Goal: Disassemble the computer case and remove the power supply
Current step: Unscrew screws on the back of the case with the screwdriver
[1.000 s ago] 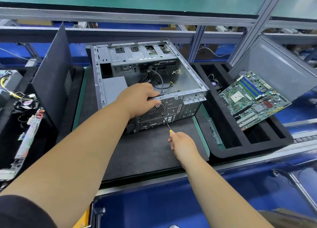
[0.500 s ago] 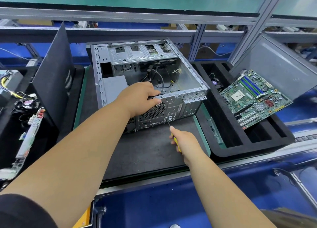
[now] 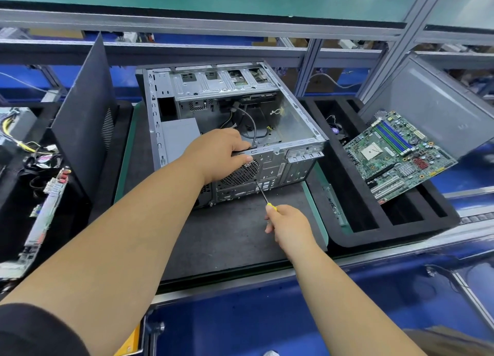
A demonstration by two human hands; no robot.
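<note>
Computer case (image 3: 227, 131) lies open-side up on the dark mat (image 3: 227, 232) at table centre, its rear panel facing the person. Inside, the grey power supply (image 3: 179, 136) sits at 9 o'clock. Left hand (image 3: 217, 155) grips the top edge of the rear panel, fingers curled over it above the fan grille (image 3: 244, 173). At 5 o'clock of the case, the right hand (image 3: 290, 223) grasps a yellow-handled screwdriver (image 3: 264, 195), its tip against the rear panel. A green motherboard (image 3: 398, 155) leans in the black foam tray (image 3: 395, 230) at 3 o'clock.
</note>
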